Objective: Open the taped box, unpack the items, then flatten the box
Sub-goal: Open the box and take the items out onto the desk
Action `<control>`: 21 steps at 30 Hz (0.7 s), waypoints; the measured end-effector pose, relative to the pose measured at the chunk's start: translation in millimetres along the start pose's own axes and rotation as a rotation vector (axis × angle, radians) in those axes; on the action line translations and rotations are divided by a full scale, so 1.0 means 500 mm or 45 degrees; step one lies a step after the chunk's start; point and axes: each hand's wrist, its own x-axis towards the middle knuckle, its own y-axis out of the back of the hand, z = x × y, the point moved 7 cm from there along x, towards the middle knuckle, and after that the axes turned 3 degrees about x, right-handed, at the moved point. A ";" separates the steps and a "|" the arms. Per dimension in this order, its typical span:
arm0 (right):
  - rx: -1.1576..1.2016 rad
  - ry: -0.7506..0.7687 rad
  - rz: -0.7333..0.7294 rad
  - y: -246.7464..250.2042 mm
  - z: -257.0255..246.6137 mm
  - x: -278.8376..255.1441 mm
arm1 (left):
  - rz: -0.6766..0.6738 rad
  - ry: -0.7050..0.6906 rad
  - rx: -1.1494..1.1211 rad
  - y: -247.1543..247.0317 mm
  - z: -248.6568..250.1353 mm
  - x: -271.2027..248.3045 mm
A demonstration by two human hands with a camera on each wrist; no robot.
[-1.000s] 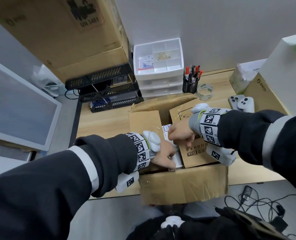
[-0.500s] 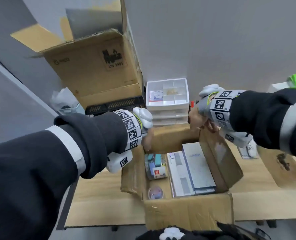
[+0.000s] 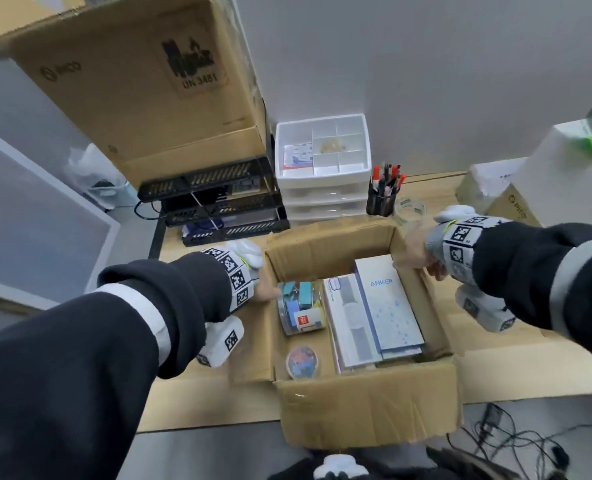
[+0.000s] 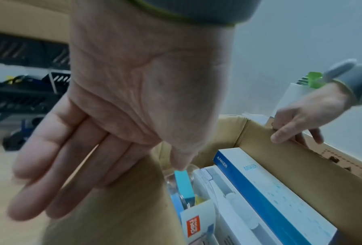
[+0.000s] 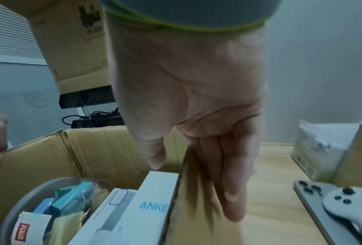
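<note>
The brown cardboard box (image 3: 367,410) stands unsealed at the desk's front edge with its flaps spread outward. Inside lie a clear tub of clips (image 3: 301,306), a small round tin (image 3: 303,360), a white-and-grey carton (image 3: 350,327) and a white Anker box (image 3: 388,306). My left hand (image 3: 265,292) is at the left rim. Its fingers (image 4: 50,165) lie straight on the outside of the left flap, thumb inside. At the right rim, my right hand (image 3: 414,254) has straight fingers (image 5: 228,182) flat against the right flap's outer face, thumb inside the box.
Behind the box stand a white drawer unit (image 3: 322,157), a pen cup (image 3: 382,195) and a tape roll (image 3: 408,209). A big carton sits on a black rack (image 3: 211,188) at back left. A game controller (image 5: 348,202) and a phone (image 5: 314,199) lie at the right; cables (image 3: 512,441) trail on the floor.
Both hands were together on the closed top flaps. They have drawn apart to the side rims, the flaps now lie spread, and the items inside show.
</note>
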 end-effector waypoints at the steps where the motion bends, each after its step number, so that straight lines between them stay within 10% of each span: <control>1: 0.016 0.016 -0.072 -0.023 0.001 0.025 | -0.034 -0.019 0.011 -0.006 0.004 0.009; 9: 0.436 -0.043 -0.219 -0.086 0.049 0.130 | -0.583 0.171 -0.454 -0.088 -0.024 0.075; 21: 0.235 -0.101 -0.336 -0.072 0.084 0.137 | -0.579 0.171 -0.578 -0.082 0.032 0.078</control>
